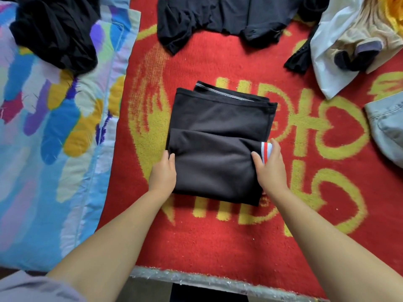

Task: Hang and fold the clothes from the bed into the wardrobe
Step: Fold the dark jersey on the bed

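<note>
Folded black garment (pixel 218 149) lies mid-scene on the red blanket (pixel 218 243) covering the bed; left hand (pixel 163 175) grips its left edge, thumb on top, fingers tucked under the fold; right hand (pixel 270 166) grips the right edge, thumb on the fabric, fingers curled over the red-and-white striped cuff (pixel 266 150). Black shirt (pixel 229 16) spread at far centre; black heap (pixel 56 33) far left on the colourful quilt (pixel 39 149); white and beige clothes (pixel 349 33) far right; denim (pixel 388 125) at right edge.
</note>
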Action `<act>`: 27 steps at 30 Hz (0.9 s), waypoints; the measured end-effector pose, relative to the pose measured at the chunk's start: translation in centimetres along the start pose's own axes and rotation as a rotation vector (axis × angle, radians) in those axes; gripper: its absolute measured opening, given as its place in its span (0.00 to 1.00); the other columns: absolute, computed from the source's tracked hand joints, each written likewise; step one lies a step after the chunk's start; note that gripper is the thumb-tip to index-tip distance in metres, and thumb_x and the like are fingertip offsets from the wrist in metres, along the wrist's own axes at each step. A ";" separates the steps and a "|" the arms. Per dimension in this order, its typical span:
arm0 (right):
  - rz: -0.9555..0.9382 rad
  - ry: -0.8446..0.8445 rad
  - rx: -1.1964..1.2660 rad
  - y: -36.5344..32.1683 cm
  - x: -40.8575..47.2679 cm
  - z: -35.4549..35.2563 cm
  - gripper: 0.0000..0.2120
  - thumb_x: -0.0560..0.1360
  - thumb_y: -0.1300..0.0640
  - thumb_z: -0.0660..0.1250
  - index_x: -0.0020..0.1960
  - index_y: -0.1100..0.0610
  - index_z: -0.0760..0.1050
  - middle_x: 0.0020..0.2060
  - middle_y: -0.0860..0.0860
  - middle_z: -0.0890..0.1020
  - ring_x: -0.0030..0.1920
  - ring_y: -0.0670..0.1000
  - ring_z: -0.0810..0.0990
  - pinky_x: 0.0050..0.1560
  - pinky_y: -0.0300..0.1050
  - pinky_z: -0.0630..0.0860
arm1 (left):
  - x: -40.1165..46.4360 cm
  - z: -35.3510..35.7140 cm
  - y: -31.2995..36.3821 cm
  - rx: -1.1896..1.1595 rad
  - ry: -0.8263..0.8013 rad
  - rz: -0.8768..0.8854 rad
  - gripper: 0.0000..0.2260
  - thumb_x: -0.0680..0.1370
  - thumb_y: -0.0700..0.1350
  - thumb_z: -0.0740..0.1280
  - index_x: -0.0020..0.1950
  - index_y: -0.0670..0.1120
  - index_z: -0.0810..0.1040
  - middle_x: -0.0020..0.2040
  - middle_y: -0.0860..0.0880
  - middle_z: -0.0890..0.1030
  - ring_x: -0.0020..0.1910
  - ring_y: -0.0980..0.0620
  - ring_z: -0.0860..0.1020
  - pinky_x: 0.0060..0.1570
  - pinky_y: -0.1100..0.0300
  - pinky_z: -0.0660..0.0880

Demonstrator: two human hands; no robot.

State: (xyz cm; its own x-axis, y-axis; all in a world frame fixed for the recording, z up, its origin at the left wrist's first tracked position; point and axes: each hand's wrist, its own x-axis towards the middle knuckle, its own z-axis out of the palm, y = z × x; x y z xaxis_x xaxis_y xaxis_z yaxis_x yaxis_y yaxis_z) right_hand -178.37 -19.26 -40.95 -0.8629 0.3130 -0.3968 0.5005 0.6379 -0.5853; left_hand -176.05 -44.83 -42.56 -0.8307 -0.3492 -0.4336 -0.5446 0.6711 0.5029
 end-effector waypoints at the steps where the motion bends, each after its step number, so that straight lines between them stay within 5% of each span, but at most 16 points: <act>1: -0.019 0.032 -0.058 -0.2 -0.2 -0.1 0.34 0.78 0.49 0.64 0.77 0.55 0.52 0.72 0.59 0.64 0.71 0.60 0.63 0.67 0.52 0.62 | 0.0 -0.2 0.1 0.031 0.002 -0.020 0.10 0.83 0.49 0.53 0.53 0.43 0.67 0.44 0.40 0.76 0.48 0.34 0.76 0.40 0.50 0.66; 3: -0.211 0.109 -0.295 -0.8 -1.6 -0.3 0.36 0.76 0.47 0.65 0.78 0.55 0.53 0.74 0.60 0.61 0.74 0.61 0.58 0.70 0.60 0.58 | -0.7 -0.8 0.1 0.097 0.086 0.061 0.16 0.82 0.49 0.57 0.65 0.42 0.68 0.57 0.39 0.76 0.57 0.36 0.74 0.50 0.47 0.70; 5: -0.568 0.039 -0.504 -0.8 -4.0 0.5 0.40 0.70 0.45 0.70 0.76 0.55 0.58 0.75 0.61 0.60 0.75 0.63 0.57 0.69 0.67 0.56 | -2.1 -0.9 -0.4 0.212 0.190 0.419 0.24 0.78 0.50 0.61 0.70 0.39 0.67 0.64 0.39 0.73 0.63 0.39 0.71 0.61 0.43 0.68; 8: -0.776 -0.229 -0.848 0.5 -7.3 2.5 0.48 0.59 0.47 0.77 0.76 0.49 0.61 0.75 0.60 0.60 0.75 0.65 0.57 0.66 0.74 0.54 | -4.7 0.0 -2.2 0.631 -0.034 0.924 0.36 0.70 0.56 0.67 0.75 0.44 0.63 0.73 0.39 0.65 0.73 0.42 0.64 0.68 0.36 0.61; 10: -0.662 -0.319 -1.007 1.2 -7.1 3.1 0.49 0.65 0.53 0.74 0.78 0.47 0.50 0.77 0.58 0.51 0.75 0.67 0.49 0.68 0.74 0.44 | -4.8 0.2 -3.1 0.826 -0.233 0.810 0.42 0.67 0.51 0.71 0.78 0.49 0.56 0.77 0.40 0.54 0.76 0.42 0.55 0.69 0.34 0.56; 13: -0.592 -0.317 -1.061 0.9 -5.5 3.2 0.43 0.73 0.62 0.62 0.78 0.47 0.39 0.77 0.58 0.41 0.75 0.68 0.40 0.67 0.72 0.33 | -2.7 -0.4 -2.6 0.929 -0.254 0.713 0.41 0.74 0.47 0.67 0.79 0.51 0.43 0.78 0.42 0.42 0.78 0.45 0.44 0.72 0.41 0.45; 16: -0.570 -0.421 -1.042 -1.0 -4.3 2.5 0.38 0.75 0.66 0.55 0.78 0.45 0.43 0.78 0.57 0.44 0.76 0.67 0.44 0.68 0.71 0.35 | -1.1 -2.4 -0.8 0.793 -0.291 0.870 0.33 0.71 0.41 0.71 0.75 0.48 0.64 0.75 0.39 0.62 0.73 0.44 0.64 0.72 0.47 0.57; 19: -0.522 -0.714 -0.909 -3.0 -3.7 -0.3 0.37 0.76 0.67 0.51 0.77 0.39 0.47 0.78 0.50 0.49 0.77 0.63 0.48 0.70 0.69 0.39 | -0.9 -5.7 1.2 0.618 -0.522 0.720 0.25 0.75 0.43 0.65 0.72 0.57 0.69 0.71 0.52 0.71 0.67 0.52 0.71 0.64 0.58 0.67; 21: -0.505 -0.910 -0.747 -4.2 -3.5 -2.8 0.34 0.76 0.66 0.50 0.75 0.38 0.55 0.76 0.47 0.61 0.74 0.58 0.60 0.73 0.63 0.52 | -1.0 -7.6 2.9 0.501 -0.728 0.602 0.17 0.74 0.43 0.63 0.59 0.60 0.78 0.52 0.59 0.81 0.50 0.57 0.78 0.47 0.59 0.72; 23: -0.531 -1.028 -0.609 -5.9 -2.8 -4.9 0.25 0.74 0.65 0.53 0.66 0.46 0.70 0.62 0.48 0.77 0.62 0.53 0.74 0.61 0.45 0.66 | -0.3 -9.4 4.8 0.311 -0.900 0.493 0.06 0.71 0.42 0.62 0.41 0.52 0.77 0.31 0.58 0.75 0.32 0.59 0.72 0.33 0.61 0.67; 27: -0.541 -0.960 -0.656 -10.7 2.5 -6.7 0.10 0.73 0.66 0.59 0.46 0.52 0.70 0.39 0.44 0.75 0.44 0.49 0.73 0.35 0.33 0.64 | 4.9 -11.4 7.5 0.100 -0.836 0.348 0.04 0.72 0.45 0.66 0.40 0.45 0.75 0.33 0.53 0.72 0.32 0.58 0.70 0.33 0.63 0.66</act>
State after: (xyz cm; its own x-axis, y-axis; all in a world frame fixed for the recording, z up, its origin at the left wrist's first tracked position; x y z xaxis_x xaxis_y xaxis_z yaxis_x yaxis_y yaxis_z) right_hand -186.36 -20.60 -30.98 -0.4116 -0.5489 -0.7275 -0.2606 0.8358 -0.4832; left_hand -185.56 -48.99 -32.42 -0.5706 0.4457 -0.6897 -0.2340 0.7168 0.6568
